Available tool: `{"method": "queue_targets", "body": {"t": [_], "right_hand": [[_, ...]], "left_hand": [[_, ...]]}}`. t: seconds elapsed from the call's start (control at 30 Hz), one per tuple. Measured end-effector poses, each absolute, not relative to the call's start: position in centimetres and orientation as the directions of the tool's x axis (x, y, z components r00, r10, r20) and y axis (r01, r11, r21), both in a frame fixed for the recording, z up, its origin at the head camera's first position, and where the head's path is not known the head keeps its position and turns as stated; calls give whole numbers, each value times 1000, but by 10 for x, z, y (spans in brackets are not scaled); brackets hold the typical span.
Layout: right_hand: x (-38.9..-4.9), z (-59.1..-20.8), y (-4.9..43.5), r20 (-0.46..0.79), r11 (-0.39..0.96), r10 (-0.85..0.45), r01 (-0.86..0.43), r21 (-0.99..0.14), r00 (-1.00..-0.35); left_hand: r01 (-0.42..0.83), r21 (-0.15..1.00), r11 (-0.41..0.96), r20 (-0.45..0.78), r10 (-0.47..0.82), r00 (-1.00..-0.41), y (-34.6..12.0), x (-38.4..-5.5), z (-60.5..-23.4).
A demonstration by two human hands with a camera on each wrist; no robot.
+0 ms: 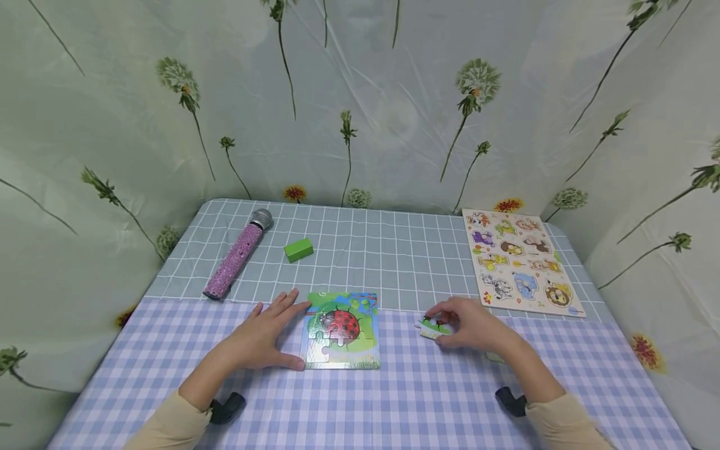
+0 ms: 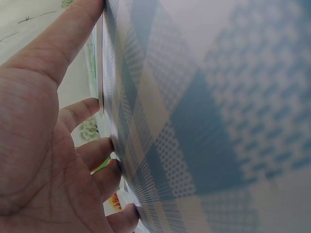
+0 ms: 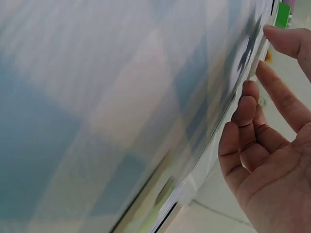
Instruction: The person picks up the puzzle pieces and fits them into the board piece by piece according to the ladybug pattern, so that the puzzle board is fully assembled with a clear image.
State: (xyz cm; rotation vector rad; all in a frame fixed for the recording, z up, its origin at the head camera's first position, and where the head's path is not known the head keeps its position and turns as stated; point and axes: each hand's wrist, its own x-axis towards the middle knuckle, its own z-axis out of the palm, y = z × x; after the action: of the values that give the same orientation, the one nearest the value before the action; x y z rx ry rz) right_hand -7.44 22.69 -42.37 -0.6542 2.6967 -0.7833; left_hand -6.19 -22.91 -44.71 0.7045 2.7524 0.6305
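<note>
A square ladybug jigsaw puzzle (image 1: 344, 326) lies flat in front of me, with pieces fitted together in its board. My left hand (image 1: 269, 337) rests at the puzzle's left side, fingers spread, thumb and a fingertip touching its edge; in the left wrist view the fingers (image 2: 87, 153) reach down to the cloth. To the right of the puzzle, my right hand (image 1: 469, 324) pinches a green-and-white jigsaw piece (image 1: 432, 327) between thumb and fingers, low over the cloth. Another greenish piece (image 1: 494, 357) lies partly hidden beneath the right forearm.
A glittery pink microphone (image 1: 236, 256) lies at the back left, with a green block (image 1: 299, 250) beside it. An animal peg puzzle board (image 1: 523, 265) lies at the back right. Blue-checked cloth (image 1: 365, 412) covers the table's front; a dandelion-print curtain (image 1: 394, 112) hangs behind and at both sides.
</note>
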Motion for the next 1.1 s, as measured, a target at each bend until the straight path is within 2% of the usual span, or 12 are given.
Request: {"method": "queue_targets", "body": {"t": [0.37, 0.8, 1.1], "right_hand": [[-67, -417, 186, -81, 697, -566, -423, -580, -821], [-64, -420, 134, -63, 617, -699, -557, -556, -712], [-63, -419, 111, -90, 637, -704, -571, -518, -704]], "left_hand": [[400, 468, 788, -115, 503, -856, -229, -60, -443], [423, 483, 767, -101, 528, -843, -224, -65, -446], [435, 472, 767, -91, 533, -841, -220, -67, -446]]}}
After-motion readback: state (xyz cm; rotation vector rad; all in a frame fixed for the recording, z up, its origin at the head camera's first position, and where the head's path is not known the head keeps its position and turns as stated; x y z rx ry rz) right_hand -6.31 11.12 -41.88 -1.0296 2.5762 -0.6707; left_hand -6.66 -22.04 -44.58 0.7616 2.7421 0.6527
